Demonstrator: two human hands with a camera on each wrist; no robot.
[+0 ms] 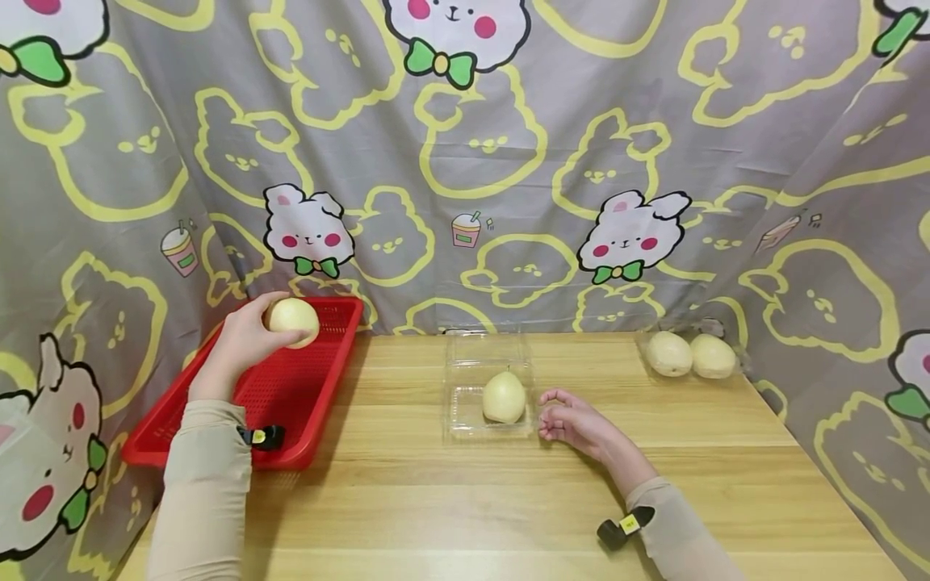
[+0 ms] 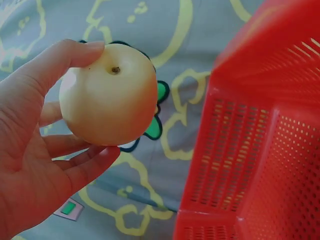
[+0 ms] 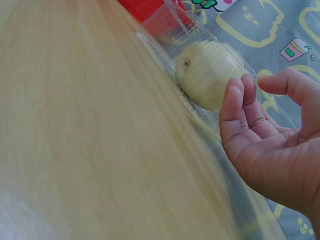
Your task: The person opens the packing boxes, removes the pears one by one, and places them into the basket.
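Above the red basket [image 1: 330,387], my left hand [image 1: 243,343] grips a pale yellow pear [image 1: 294,321]. In the left wrist view, the thumb lies on top of this pear [image 2: 110,100] near its dark end, and the fingers curl beneath. A second pear [image 1: 504,398] sits in the right half of a clear plastic box [image 1: 465,424] whose lid stands open at the back. Just right of that box is my right hand [image 1: 574,424], its fingers loosely bent with nothing seen between them. Whether the fingertips touch the box wall I cannot tell.
At the far right of the wooden table [image 1: 407,500], another clear box [image 1: 715,327] holds two pears [image 1: 669,354]. A patterned curtain [image 1: 501,218] rises behind the table and on both sides. The red basket lies at the table's left edge.
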